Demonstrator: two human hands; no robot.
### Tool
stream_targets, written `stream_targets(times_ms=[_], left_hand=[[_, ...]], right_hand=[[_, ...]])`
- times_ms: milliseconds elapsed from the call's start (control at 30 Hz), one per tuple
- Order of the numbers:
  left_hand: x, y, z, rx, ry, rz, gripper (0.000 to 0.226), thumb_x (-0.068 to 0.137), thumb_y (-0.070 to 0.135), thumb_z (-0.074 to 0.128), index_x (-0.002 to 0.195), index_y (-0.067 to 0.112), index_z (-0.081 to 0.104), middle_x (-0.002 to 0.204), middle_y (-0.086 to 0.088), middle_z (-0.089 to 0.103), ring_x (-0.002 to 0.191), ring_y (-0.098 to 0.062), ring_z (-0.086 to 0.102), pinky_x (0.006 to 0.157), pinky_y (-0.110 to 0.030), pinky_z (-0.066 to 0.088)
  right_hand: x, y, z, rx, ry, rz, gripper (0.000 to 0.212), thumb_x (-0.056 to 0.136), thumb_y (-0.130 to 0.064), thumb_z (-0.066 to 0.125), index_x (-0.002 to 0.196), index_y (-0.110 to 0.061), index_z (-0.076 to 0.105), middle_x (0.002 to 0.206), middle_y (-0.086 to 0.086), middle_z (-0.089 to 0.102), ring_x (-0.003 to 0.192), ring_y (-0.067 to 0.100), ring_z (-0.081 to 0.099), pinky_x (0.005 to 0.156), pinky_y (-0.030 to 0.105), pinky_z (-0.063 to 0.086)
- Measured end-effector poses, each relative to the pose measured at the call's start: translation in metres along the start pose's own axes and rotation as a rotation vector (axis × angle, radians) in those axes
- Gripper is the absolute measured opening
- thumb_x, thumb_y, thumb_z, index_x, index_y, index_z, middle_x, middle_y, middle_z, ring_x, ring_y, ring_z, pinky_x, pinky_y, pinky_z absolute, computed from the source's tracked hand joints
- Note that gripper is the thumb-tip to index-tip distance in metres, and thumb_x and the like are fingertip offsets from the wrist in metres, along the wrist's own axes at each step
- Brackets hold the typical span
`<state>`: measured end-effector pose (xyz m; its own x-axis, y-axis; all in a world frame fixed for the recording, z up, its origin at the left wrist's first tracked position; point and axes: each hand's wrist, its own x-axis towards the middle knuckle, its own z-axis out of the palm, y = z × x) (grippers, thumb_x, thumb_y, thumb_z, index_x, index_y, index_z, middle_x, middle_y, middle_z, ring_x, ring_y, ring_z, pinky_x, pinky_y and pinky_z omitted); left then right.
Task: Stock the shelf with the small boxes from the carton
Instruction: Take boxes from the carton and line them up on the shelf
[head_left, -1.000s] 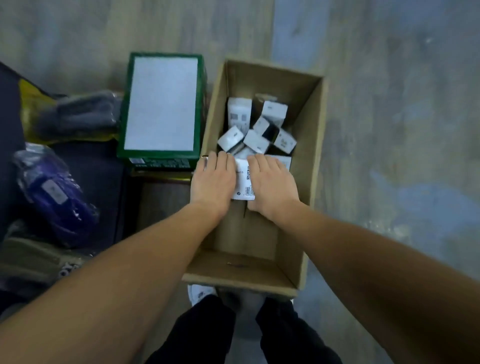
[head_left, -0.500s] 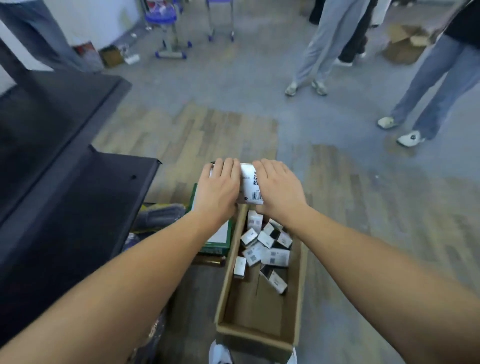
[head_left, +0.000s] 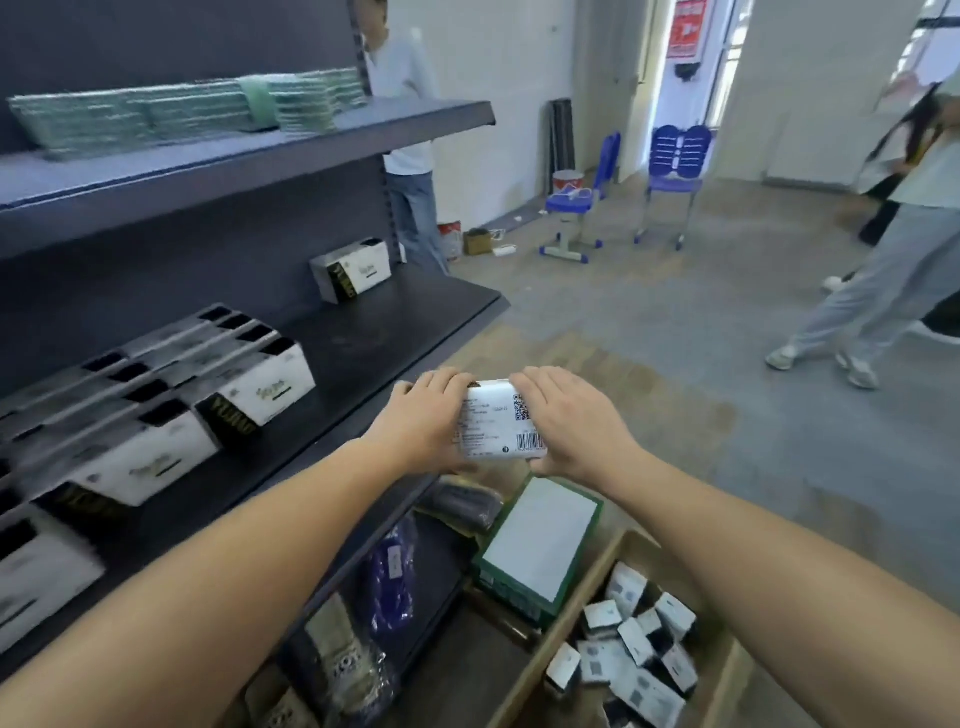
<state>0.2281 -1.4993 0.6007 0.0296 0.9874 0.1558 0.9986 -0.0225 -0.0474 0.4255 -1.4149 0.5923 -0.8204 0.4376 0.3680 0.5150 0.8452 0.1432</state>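
The left hand (head_left: 421, 415) and the right hand (head_left: 569, 421) hold a white pack (head_left: 498, 422) between them, in the air just off the front edge of the middle shelf (head_left: 374, 338). The fingers of both hands are curled over the top and sides of the pack, and the thumbs go under it. The pack shows a square code and a bar code on its upper face. Whether it is one box or several wrapped together, I cannot tell.

On the middle shelf, to the left of the hands, white and black boxes (head_left: 260, 395) stand in rows near the front edge. One more such box (head_left: 350, 270) stands alone, farther back on the same shelf. The dark part of the shelf between this box and the rows is bare. The upper shelf (head_left: 249, 150) carries flat green packs (head_left: 182, 111).

Below the hands, the carton (head_left: 550, 654) sits on the floor with many small boxes (head_left: 631, 649) lying loose inside it. Just beside the carton, a green box (head_left: 540, 545) with a white top rests. Blue bags (head_left: 392, 577) lie on the lowest level under the shelf.

Farther in the room, two blue chairs (head_left: 675, 176) stand near a doorway. One person (head_left: 410, 156) stands behind the end of the shelf, and another person (head_left: 883, 270) in grey trousers is on the right.
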Motion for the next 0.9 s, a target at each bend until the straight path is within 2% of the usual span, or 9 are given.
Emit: stream_targets(times_ms=[200, 400, 533, 600, 633, 700, 767, 833, 900], left_hand=[[-0.12, -0.032, -0.056, -0.378, -0.117, -0.397, 0.09, 0.061, 0.048, 0.089, 0.135, 0.019, 0.045, 0.126, 0.006, 0.051, 0.115, -0.013, 0.05, 0.1, -0.031, 0.043], [-0.244, -0.058, -0.089, -0.399, -0.133, -0.668, 0.069, 0.062, 0.048, 0.089, 0.117, 0.022, 0.056, 0.108, 0.01, 0.059, 0.099, -0.011, 0.057, 0.089, -0.03, 0.05], [-0.314, -0.076, -0.105, -0.391, -0.101, -0.809, 0.061, 0.06, 0.042, 0.091, 0.104, 0.026, 0.053, 0.098, 0.013, 0.056, 0.092, -0.011, 0.058, 0.075, -0.022, 0.048], [-0.34, -0.08, -0.111, -0.361, -0.059, -0.835, 0.058, 0.06, 0.031, 0.093, 0.094, 0.031, 0.046, 0.092, 0.017, 0.051, 0.084, -0.005, 0.056, 0.065, -0.013, 0.041], [-0.35, -0.083, -0.113, -0.348, -0.037, -0.841, 0.059, 0.06, 0.026, 0.093, 0.091, 0.032, 0.043, 0.09, 0.019, 0.047, 0.08, -0.001, 0.053, 0.062, -0.011, 0.04], [-0.367, -0.086, -0.113, -0.325, -0.004, -0.842, 0.064, 0.059, 0.026, 0.094, 0.097, 0.03, 0.042, 0.092, 0.017, 0.045, 0.08, -0.003, 0.051, 0.065, -0.011, 0.04], [-0.383, -0.093, -0.109, -0.273, 0.001, -0.85, 0.073, 0.057, 0.035, 0.094, 0.109, 0.024, 0.044, 0.102, 0.009, 0.046, 0.089, -0.01, 0.05, 0.074, -0.019, 0.044], [-0.397, -0.101, -0.105, -0.29, -0.001, -0.857, 0.075, 0.061, 0.038, 0.091, 0.118, 0.021, 0.044, 0.108, 0.006, 0.046, 0.095, -0.013, 0.051, 0.078, -0.024, 0.046], [-0.406, -0.107, -0.105, -0.372, -0.032, -0.859, 0.071, 0.066, 0.039, 0.087, 0.12, 0.022, 0.045, 0.11, 0.008, 0.051, 0.095, -0.009, 0.054, 0.078, -0.023, 0.047]], right_hand=[[0.032, -0.084, -0.011, 0.084, 0.099, -0.395, 0.093, 0.057, -0.048, 0.083, 0.132, -0.005, 0.05, 0.125, 0.011, 0.057, 0.113, 0.028, 0.054, 0.104, 0.037, 0.042], [0.055, -0.195, -0.032, 0.145, 0.096, -0.673, 0.099, 0.05, -0.043, 0.083, 0.133, -0.005, 0.045, 0.128, 0.01, 0.052, 0.116, 0.026, 0.05, 0.107, 0.037, 0.04], [0.067, -0.265, -0.047, 0.216, 0.044, -0.743, 0.103, 0.059, -0.05, 0.08, 0.143, -0.01, 0.036, 0.14, 0.005, 0.046, 0.129, 0.023, 0.043, 0.114, 0.037, 0.031], [0.076, -0.298, -0.056, 0.272, -0.09, -0.699, 0.106, 0.065, -0.059, 0.076, 0.148, -0.013, 0.028, 0.148, 0.002, 0.039, 0.137, 0.021, 0.036, 0.116, 0.038, 0.027], [0.081, -0.314, -0.062, 0.298, -0.175, -0.677, 0.104, 0.065, -0.059, 0.076, 0.147, -0.015, 0.03, 0.145, 0.002, 0.041, 0.135, 0.022, 0.038, 0.113, 0.039, 0.032], [0.091, -0.34, -0.073, 0.353, -0.346, -0.632, 0.085, 0.063, -0.052, 0.081, 0.132, -0.022, 0.041, 0.126, -0.002, 0.054, 0.116, 0.021, 0.052, 0.095, 0.039, 0.047], [0.096, -0.358, -0.079, 0.368, -0.41, -0.619, 0.076, 0.062, -0.045, 0.084, 0.122, -0.024, 0.044, 0.112, -0.004, 0.059, 0.1, 0.019, 0.057, 0.082, 0.038, 0.051], [0.097, -0.369, -0.078, 0.345, -0.353, -0.628, 0.074, 0.063, -0.044, 0.084, 0.122, -0.023, 0.044, 0.113, -0.005, 0.06, 0.099, 0.019, 0.057, 0.077, 0.035, 0.051], [0.095, -0.374, -0.076, 0.254, -0.19, -0.681, 0.069, 0.069, -0.045, 0.08, 0.122, -0.02, 0.044, 0.117, -0.004, 0.057, 0.102, 0.019, 0.055, 0.073, 0.033, 0.047]])
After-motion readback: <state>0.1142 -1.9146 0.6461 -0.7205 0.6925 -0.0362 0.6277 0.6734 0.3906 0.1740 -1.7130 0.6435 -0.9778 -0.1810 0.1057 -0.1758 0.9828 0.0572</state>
